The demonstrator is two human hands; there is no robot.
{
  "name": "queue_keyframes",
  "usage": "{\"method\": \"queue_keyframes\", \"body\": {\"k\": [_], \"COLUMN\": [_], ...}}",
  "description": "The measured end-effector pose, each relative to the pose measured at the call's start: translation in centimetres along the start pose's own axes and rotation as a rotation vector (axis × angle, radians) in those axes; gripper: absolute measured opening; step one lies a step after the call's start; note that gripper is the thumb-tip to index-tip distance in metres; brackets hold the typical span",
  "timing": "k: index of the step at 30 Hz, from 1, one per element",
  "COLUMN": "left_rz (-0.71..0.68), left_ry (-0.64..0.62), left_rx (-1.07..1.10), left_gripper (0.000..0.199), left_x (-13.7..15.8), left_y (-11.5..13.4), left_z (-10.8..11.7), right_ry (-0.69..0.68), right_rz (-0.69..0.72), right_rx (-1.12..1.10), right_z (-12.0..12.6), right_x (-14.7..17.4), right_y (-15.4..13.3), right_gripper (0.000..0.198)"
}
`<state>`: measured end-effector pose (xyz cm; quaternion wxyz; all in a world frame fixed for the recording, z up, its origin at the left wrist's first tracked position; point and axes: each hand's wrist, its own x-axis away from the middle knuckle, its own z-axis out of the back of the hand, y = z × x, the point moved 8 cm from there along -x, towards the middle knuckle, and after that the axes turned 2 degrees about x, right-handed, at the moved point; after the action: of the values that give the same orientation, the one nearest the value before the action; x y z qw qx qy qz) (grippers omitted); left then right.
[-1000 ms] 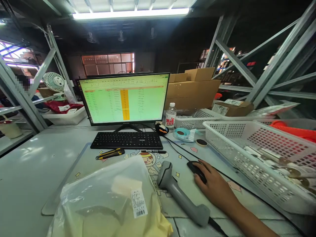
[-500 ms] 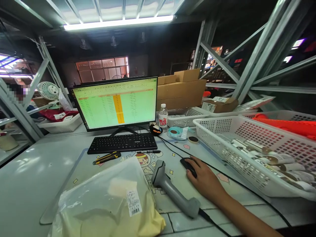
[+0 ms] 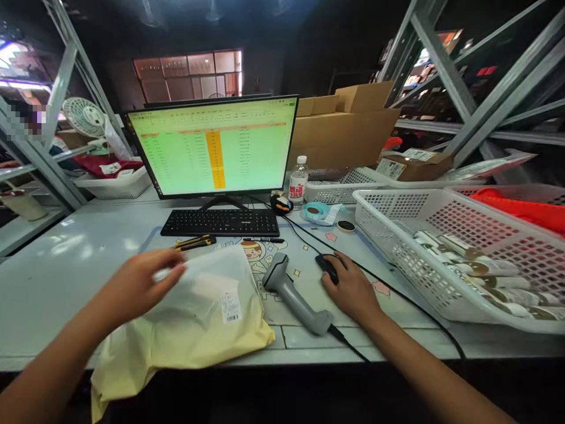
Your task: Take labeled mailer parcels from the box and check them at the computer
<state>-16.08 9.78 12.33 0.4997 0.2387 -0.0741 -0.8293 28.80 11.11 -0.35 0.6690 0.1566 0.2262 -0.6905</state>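
Note:
My right hand (image 3: 351,288) rests over a black computer mouse (image 3: 327,268), fingers wrapped on it. Over the left part of a pale yellow plastic bag (image 3: 198,330) is my left hand (image 3: 143,282), its thumb and fingers apart and nothing between them. A white barcode label (image 3: 231,307) is on the bag. Between the bag and the mouse lies a grey barcode scanner (image 3: 295,297), its cable running to the front edge. Behind these stand a black keyboard (image 3: 220,223) and a monitor (image 3: 176,153) showing a spreadsheet.
A yellow-black utility knife (image 3: 194,242) and a pen (image 3: 263,239) lie before the keyboard. Beyond the mouse are a water bottle (image 3: 298,184), a blue tape roll (image 3: 318,212) and a white basket (image 3: 397,259) of rolled items. Cardboard boxes (image 3: 339,138) sit behind.
My left hand has come into view from the left and is over the bag. My right hand stays on the mouse. The view has tilted downward.

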Motion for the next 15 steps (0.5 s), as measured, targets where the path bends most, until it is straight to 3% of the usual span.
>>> {"method": "queue_keyframes", "body": {"k": [3, 5, 7, 10, 15], "left_rz": [-0.254, -0.276, -0.254, -0.215, -0.162], "left_ry": [-0.175, -0.232, -0.231, -0.211, -0.214], "left_rx": [-0.112, -0.201, -0.24, -0.272, -0.288], "left_gripper": [0.033, 0.041, 0.051, 0.058, 0.058], "left_x": [-8.6, -13.9, -17.6, -20.1, -21.3], "left_y": [4.1, 5.5, 6.2, 6.4, 6.0], "left_z": [-8.1, -13.0, -16.3, -19.1, -21.1], "right_ry": [-0.004, -0.002, 0.003, 0.024, 0.048], "right_rz": [0.009, 0.023, 0.039, 0.053, 0.078], "right_rx": [0.007, 0.017, 0.027, 0.032, 0.039], "right_z": [0.1, 0.2, 0.3, 0.5, 0.3], "right_x": [0.0, 0.0, -0.1, 0.0, 0.0], "right_y": [-0.2, -0.4, -0.5, -0.6, -0.6], "right_gripper": [0.043, 0.042, 0.041, 0.04, 0.038]}}
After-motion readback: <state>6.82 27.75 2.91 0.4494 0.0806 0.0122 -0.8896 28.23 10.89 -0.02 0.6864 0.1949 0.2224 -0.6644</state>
